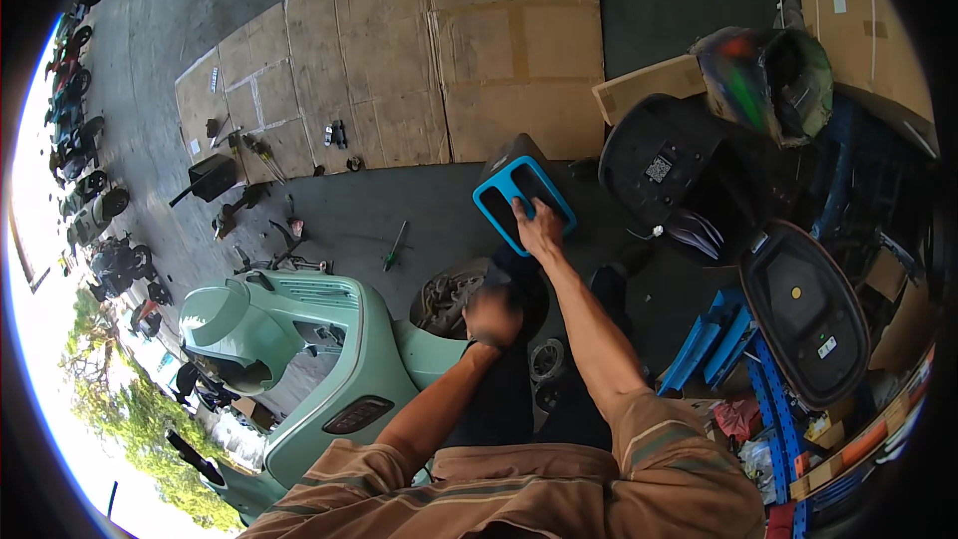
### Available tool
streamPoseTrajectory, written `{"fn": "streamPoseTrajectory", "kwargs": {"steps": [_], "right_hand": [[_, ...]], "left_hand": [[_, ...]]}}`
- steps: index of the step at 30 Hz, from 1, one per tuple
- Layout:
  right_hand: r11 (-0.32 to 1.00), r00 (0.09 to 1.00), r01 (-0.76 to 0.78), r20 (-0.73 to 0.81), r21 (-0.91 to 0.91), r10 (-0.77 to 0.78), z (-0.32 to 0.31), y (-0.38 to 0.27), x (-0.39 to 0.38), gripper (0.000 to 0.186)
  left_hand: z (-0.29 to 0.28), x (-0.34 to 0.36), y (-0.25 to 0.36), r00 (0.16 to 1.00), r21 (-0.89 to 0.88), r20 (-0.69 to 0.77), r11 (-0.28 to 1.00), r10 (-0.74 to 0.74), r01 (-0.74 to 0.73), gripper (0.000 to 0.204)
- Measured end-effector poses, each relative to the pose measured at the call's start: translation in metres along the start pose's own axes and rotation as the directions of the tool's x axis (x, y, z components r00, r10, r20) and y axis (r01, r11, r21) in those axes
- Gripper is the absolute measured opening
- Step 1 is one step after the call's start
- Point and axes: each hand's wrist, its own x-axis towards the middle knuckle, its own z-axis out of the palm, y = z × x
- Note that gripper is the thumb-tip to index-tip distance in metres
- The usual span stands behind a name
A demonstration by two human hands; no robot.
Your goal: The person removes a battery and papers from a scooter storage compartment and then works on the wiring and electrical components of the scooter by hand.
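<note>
A dark box-shaped container with a bright blue rim and a blue middle bar [496,208] stands tilted on the floor in front of me. My right hand [541,230] reaches down to it, fingers closed around the bar. Nearer to me, my left hand [493,315] rests by my dark-clothed knee. It is blurred, so its fingers cannot be made out. To its left lies a mint-green scooter body [384,339], its wheel or hub [446,301] partly hidden beside my left hand.
Flattened cardboard [389,70] covers the far floor, with small parts and tools on it. A screwdriver [396,248] lies left of the container. On the right are a black scooter seat [806,314], a black storage bucket [659,155] and blue metal brackets [707,339].
</note>
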Motion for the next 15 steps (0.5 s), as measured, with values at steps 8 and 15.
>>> {"fn": "streamPoseTrajectory", "kwargs": {"steps": [8, 15], "right_hand": [[0.997, 0.996, 0.054, -0.071, 0.051, -0.05, 0.019, -0.09, 0.11, 0.079], [0.989, 0.984, 0.012, -0.179, 0.145, 0.015, 0.008, -0.099, 0.173, 0.071]], "left_hand": [[-0.011, 0.009, -0.006, 1.0, -0.049, 0.019, 0.999, -0.006, 0.007, 0.064], [-0.025, 0.018, 0.005, 1.0, -0.036, -0.009, 0.999, 0.026, -0.026, 0.061]]}}
